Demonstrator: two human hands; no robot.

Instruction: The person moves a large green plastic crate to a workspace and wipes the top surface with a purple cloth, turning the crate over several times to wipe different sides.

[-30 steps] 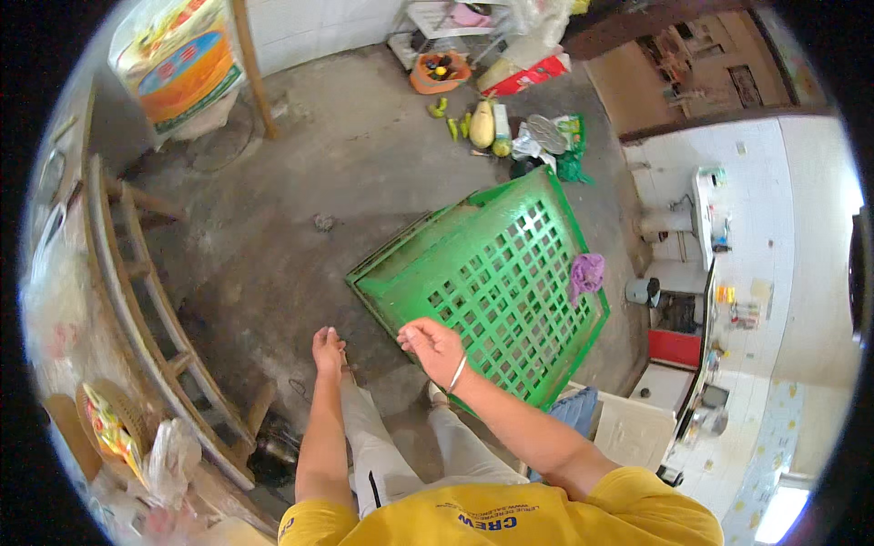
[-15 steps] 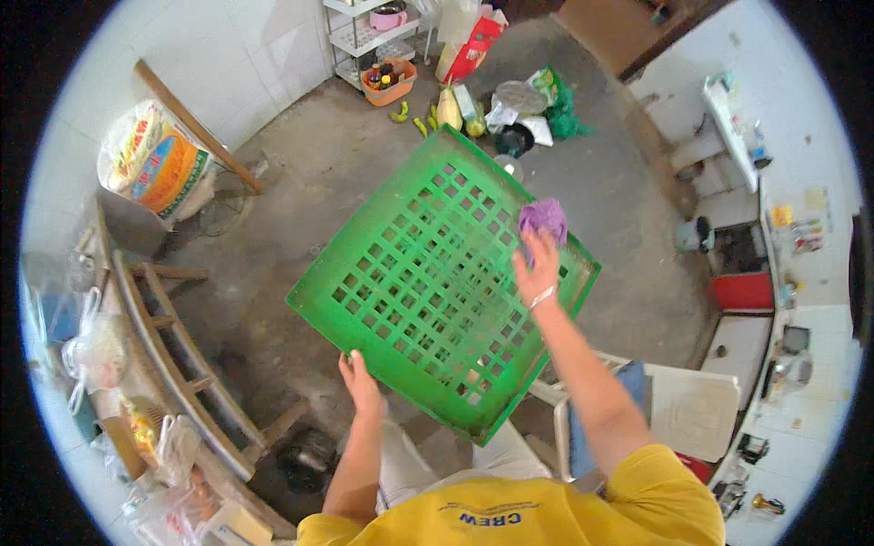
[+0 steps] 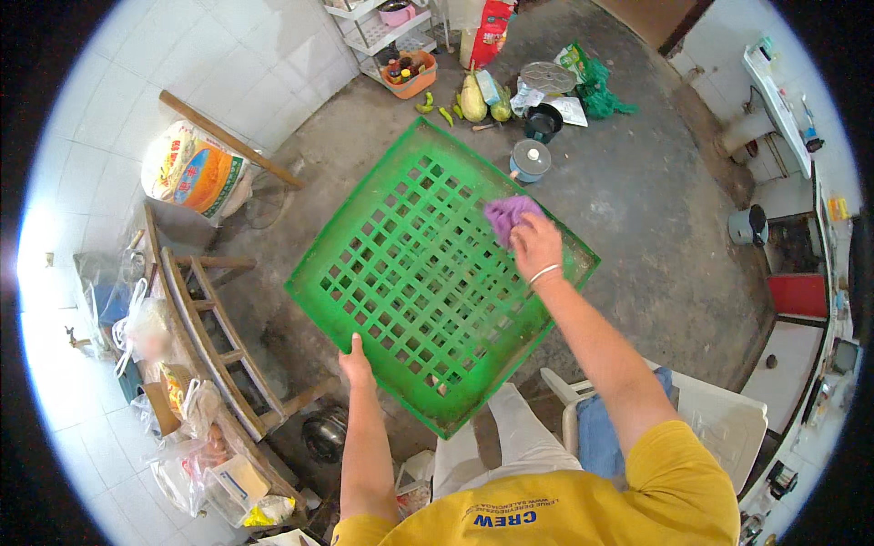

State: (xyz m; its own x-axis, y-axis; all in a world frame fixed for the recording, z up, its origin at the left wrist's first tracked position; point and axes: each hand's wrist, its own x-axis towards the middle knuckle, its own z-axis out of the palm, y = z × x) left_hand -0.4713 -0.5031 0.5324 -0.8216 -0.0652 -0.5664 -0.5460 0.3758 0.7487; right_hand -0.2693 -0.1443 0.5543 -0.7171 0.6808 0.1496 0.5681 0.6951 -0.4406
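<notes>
A large green plastic crate (image 3: 364, 202) with a square-hole grid is held up tilted in front of me. My left hand (image 3: 356, 361) grips its near left edge, with the thumb on top and the fingers hidden underneath. On the crate's right part, my right hand (image 3: 535, 244) presses a crumpled purple cloth (image 3: 506, 215) against the grid. Its fingers are closed on the cloth, and a white band circles the wrist. Brown dirt shows along the crate's right rim.
Beyond the crate stand a lidded pot (image 3: 531, 157), a black pan (image 3: 543, 119), squashes (image 3: 473, 98) and an orange basket (image 3: 410, 77). A wooden ladder-like frame (image 3: 216, 332) and a printed sack (image 3: 193, 173) are at left. A white chair (image 3: 706, 405) stands close on my right.
The right hand and purple cloth have moved left, inward over the grid. My view has shifted, so the lidded pot behind the crate now shows.
</notes>
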